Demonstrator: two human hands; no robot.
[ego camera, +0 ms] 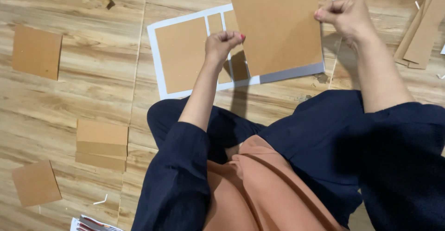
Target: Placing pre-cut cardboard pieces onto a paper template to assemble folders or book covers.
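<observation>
Wood-grain flooring [92,96] is strewn with brown card squares [36,51] and a folded stack [101,144] at left. At centre, a white sheet [160,59] faced with brown panels is laid flat. Above it, a large brown board [276,24] is held up, pinched at its edges by the left hand [223,43] and right hand [343,16].

Bare wooden floor [92,96] lies open between scattered cardboard pieces at left: a square [36,52] far left, a stack [101,144] nearer, another square [35,182] nearest. Far right, cardboard strips [424,36] crowd the edge.
</observation>
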